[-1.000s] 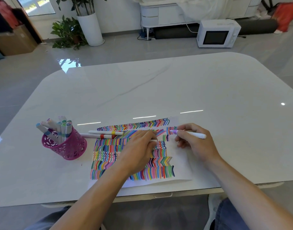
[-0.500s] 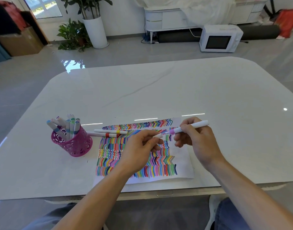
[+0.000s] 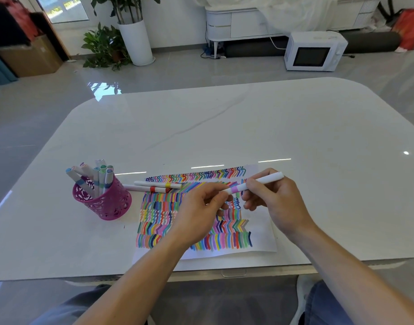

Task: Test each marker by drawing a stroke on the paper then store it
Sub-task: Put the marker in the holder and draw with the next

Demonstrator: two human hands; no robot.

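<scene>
Your two hands share one marker over the paper.
Your right hand curls round its barrel; your left hand pinches its left end.

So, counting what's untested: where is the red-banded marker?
Head view, left of centre: the red-banded marker lies beside the yellow-banded marker, right of the pink cup, at the paper's top-left corner.

White glossy table with rounded corners and faint grey veining stands on a grey tiled floor. On the floor beyond it: white microwave, door facing the camera; tall white planter with a low leafy plant just beside it; cardboard box at far left. A white cabinet stands against the back wall.
</scene>
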